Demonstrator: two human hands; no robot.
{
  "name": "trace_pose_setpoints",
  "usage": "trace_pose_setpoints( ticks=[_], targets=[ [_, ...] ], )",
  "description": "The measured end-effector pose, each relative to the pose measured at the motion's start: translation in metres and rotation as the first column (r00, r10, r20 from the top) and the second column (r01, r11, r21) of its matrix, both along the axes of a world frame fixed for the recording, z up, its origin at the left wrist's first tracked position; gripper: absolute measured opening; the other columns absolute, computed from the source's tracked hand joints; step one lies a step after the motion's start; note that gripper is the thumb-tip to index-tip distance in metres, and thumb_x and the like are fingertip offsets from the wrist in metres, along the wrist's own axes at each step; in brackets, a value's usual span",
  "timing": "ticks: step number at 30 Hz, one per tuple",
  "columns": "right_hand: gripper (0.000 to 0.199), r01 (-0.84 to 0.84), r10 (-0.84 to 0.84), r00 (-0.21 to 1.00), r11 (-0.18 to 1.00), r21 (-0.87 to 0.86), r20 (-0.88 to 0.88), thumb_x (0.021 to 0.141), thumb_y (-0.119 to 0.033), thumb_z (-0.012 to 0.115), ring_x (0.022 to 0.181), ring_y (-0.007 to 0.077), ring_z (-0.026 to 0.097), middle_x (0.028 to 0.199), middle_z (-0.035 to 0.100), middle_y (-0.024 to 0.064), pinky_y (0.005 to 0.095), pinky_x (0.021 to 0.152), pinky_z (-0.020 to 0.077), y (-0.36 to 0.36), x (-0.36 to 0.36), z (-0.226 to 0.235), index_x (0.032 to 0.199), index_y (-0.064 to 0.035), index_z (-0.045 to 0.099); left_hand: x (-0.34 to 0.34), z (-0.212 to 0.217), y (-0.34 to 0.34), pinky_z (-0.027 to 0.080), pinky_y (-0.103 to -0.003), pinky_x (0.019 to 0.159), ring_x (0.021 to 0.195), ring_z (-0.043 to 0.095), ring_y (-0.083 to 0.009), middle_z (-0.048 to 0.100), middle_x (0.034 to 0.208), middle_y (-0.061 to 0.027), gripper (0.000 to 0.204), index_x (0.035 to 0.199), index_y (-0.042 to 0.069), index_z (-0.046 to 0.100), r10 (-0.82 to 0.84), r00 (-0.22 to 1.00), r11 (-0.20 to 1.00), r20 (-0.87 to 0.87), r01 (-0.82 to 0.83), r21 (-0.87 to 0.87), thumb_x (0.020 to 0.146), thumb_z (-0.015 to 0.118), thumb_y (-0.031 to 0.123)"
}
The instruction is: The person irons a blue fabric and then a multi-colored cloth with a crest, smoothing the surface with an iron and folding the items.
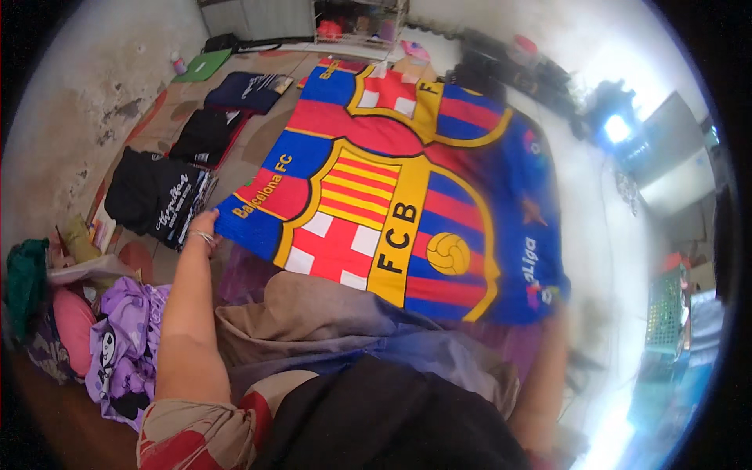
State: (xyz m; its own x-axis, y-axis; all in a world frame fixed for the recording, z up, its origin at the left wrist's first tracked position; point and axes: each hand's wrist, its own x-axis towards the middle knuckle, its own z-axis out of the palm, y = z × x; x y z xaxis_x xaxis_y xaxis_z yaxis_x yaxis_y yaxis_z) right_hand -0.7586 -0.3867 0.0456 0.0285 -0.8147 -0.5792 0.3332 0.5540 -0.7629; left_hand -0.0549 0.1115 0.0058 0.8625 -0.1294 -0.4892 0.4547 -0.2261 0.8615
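Note:
A large cloth (368,196) with a blue, red and yellow football-crest print is spread out in front of me. My left hand (202,233) grips its near left corner, with a band or ring around the wrist. My right hand (554,313), smeared by motion, is at the near right corner, and that edge of the cloth is blurred too. Its fingers are mostly hidden, but the corner appears held. The cloth's far part shows a second crest with a crease between the two. Brownish-grey fabric (313,309) covers my lap below the near edge.
Folded dark clothes (153,192) lie in several piles on the floor at left, beyond them a green flat item (202,66). Purple printed cloth (129,345) is heaped at my left. A wire rack (360,23) stands at the back, a green basket (666,309) at right.

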Motion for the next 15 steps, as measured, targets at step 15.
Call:
trace_pose_setpoints(
  ticks=[15],
  targets=[
    [0.038, 0.133, 0.023, 0.969, 0.792, -0.595, 0.247, 0.081, -0.012, 0.049, 0.101, 0.0312, 0.056, 0.109, 0.057, 0.019, 0.0448, 0.093, 0.0427, 0.056, -0.087, 0.312, 0.115, 0.0041, 0.045, -0.029, 0.322, 0.047, 0.046, -0.026, 0.052, 0.064, 0.059, -0.0103, 0.063, 0.077, 0.0011, 0.02, 0.086, 0.011, 0.06, 0.096, 0.893, 0.827, 0.441, 0.175, -0.534, 0.082, 0.061, 0.03]
  ],
)
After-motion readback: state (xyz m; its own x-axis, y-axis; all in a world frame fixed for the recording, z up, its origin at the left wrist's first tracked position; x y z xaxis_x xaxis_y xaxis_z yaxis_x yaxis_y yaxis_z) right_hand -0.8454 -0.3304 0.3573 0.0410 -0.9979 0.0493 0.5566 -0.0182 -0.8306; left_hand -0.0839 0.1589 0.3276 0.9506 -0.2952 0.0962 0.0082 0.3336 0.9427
